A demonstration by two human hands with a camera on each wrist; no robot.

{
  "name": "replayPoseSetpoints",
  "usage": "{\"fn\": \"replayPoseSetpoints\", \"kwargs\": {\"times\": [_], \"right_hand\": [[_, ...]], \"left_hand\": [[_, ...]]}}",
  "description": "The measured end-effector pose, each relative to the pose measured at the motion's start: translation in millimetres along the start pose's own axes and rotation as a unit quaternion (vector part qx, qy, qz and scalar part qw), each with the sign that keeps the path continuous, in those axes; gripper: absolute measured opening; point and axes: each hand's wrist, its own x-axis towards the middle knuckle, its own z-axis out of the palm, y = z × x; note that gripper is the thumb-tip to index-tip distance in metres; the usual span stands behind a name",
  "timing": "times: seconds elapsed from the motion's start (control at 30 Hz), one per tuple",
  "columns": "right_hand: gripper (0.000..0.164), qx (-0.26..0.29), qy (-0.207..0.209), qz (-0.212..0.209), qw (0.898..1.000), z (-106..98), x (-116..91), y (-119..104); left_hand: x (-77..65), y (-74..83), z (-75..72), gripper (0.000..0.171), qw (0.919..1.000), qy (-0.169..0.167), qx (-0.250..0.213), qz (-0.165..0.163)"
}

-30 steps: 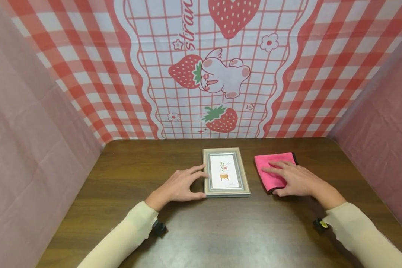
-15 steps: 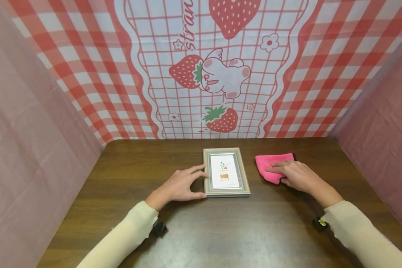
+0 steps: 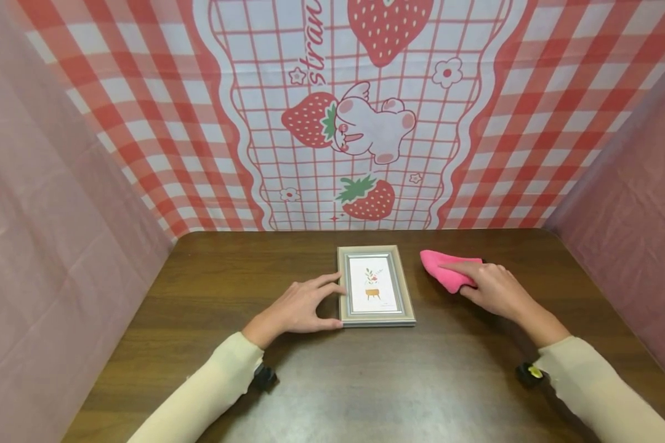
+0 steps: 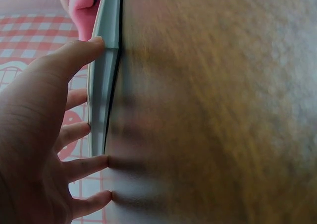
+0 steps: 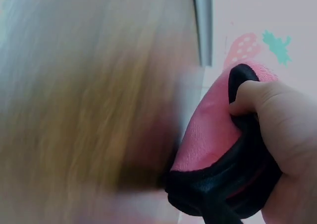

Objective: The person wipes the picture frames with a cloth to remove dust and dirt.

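A picture frame (image 3: 404,289) with a pale border and a potted-plant print lies flat on the table. My left hand (image 3: 294,307) rests at its left side, fingers spread. In the left wrist view, the thumb (image 4: 79,55) touches the frame's corner and two fingers meet its edge, while two others touch the tabletop. To the right of the frame, my right hand (image 3: 499,289) grips a pink cloth (image 3: 449,271) with black trim, bunched and folded. In the right wrist view, the thumb (image 5: 252,95) presses on the cloth (image 5: 213,130); the other fingers are mostly hidden.
The brown wooden table (image 3: 332,381) ends at a red-and-white checked backdrop (image 3: 183,123) with strawberry prints. Pink fabric walls (image 3: 61,184) rise on both sides. Dark wrist devices (image 3: 265,376) sit below both sleeves.
The pink cloth went from lying flat under my right hand to being gathered up in its grip. My left hand and the picture frame stay in place.
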Motion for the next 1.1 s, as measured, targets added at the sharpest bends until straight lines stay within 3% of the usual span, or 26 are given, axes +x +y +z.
{"fn": "replayPoseSetpoints", "kwargs": {"times": [0.5, 0.83, 1.1], "right_hand": [[0.057, 0.062, 0.010, -0.038, 0.997, 8.7, 2.3, -47.2], [0.059, 0.047, -0.027, -0.122, 0.991, 17.4, -1.9, -65.3], [0.063, 0.004, -0.060, -0.173, 0.983, 23.3, -8.7, -71.6]], "left_hand": [[0.2, -2.5, 2.8, 0.067, 1.0000, -0.004, -0.001, -0.008], [2.6, -3.1, 0.9, 0.067, 1.0000, -0.005, -0.001, -0.007], [1.5, -3.5, 2.0, 0.066, 1.0000, 0.001, -0.004, -0.005]]}}
